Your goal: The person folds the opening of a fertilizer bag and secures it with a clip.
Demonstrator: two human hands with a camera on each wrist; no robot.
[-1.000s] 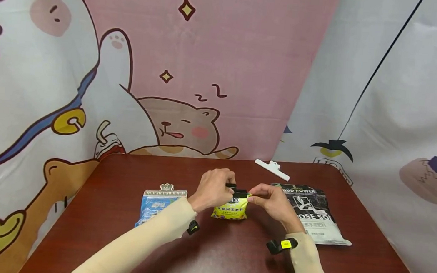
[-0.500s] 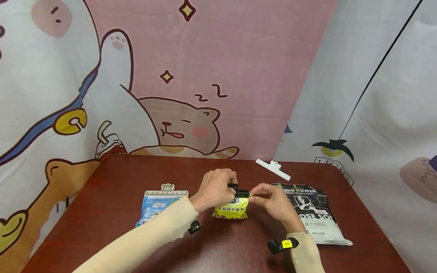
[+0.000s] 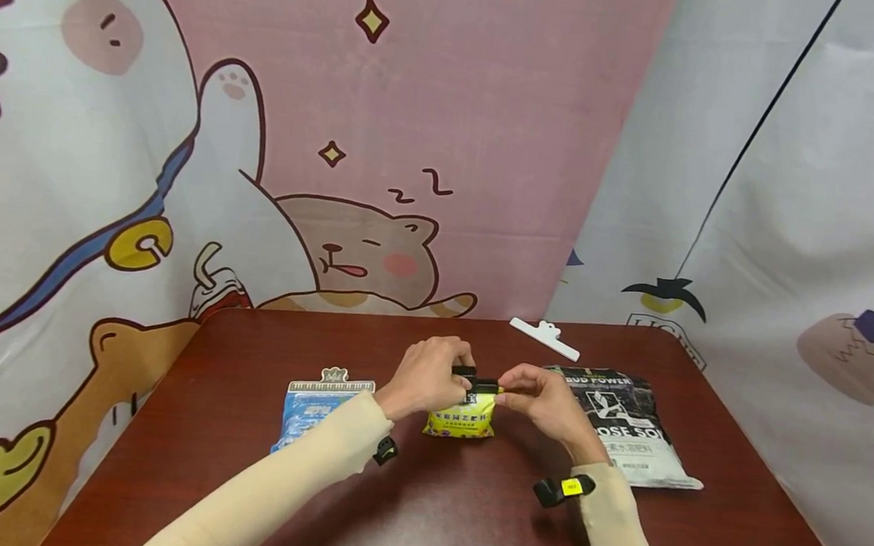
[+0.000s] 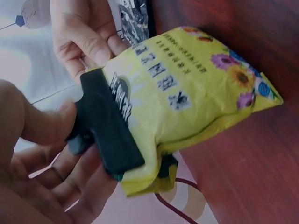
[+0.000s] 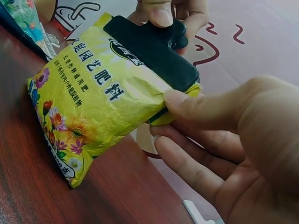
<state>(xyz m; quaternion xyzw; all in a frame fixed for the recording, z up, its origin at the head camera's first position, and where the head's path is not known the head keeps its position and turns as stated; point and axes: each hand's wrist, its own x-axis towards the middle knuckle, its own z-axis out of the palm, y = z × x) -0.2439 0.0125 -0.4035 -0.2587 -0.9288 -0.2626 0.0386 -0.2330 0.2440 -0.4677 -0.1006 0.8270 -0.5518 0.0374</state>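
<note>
A small yellow fertilizer bag (image 3: 461,422) with printed flowers stands mid-table. Across its top edge sits a black clip (image 4: 112,123), its long bar over the front of the bag. My left hand (image 3: 425,377) pinches the clip's handle, thumb on the near side, as the left wrist view shows. My right hand (image 3: 547,402) pinches the bag's upper right corner beside the clip's end, thumb in front. In the right wrist view the bag's top (image 5: 189,88) pokes out past the clip there. The back of the bag is hidden in the head view.
At left lies a blue bag (image 3: 304,415) with a wide clip (image 3: 332,383) on its top, partly behind the left sleeve. A black-and-white soil bag (image 3: 633,439) lies at right. A white clip (image 3: 546,338) lies near the brown table's (image 3: 460,508) back edge.
</note>
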